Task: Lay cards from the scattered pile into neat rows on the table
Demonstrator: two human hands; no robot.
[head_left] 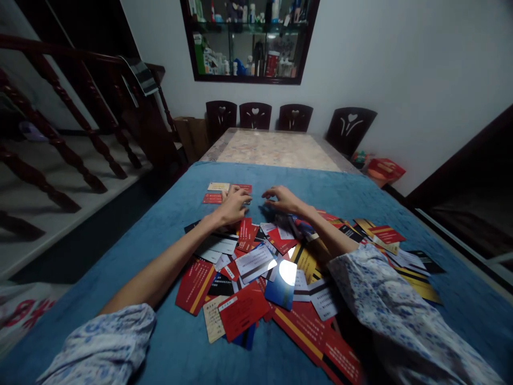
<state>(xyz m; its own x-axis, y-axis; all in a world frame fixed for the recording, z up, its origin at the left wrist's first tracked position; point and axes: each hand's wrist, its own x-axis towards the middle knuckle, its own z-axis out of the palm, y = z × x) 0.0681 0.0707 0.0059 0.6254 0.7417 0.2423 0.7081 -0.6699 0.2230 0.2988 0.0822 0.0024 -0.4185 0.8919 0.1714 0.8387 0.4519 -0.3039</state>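
My left hand (pixel 235 205) is over the far side of the blue cloth, with its fingers bent and its thumb apart. It partly covers a small group of cards: a cream card (pixel 218 186), a red card (pixel 242 188) behind it and another red card (pixel 212 199) beside the thumb. A light edge shows under the fingertips, but I cannot tell what it belongs to. To the right, my right hand (pixel 284 199) hovers with curved, parted fingers and nothing visible in them. Between my forearms lies a loose pile of cards, including a white card (pixel 255 263), a red card (pixel 243 310) and a shiny blue card (pixel 280 291).
More cards, one of them yellow (pixel 420 285), spread beyond my right forearm. The blue cloth (pixel 160 235) covers the near part of a stone-topped table (pixel 276 147). Dark chairs (pixel 255 115) line the far end. A wooden railing (pixel 80 123) runs along the left.
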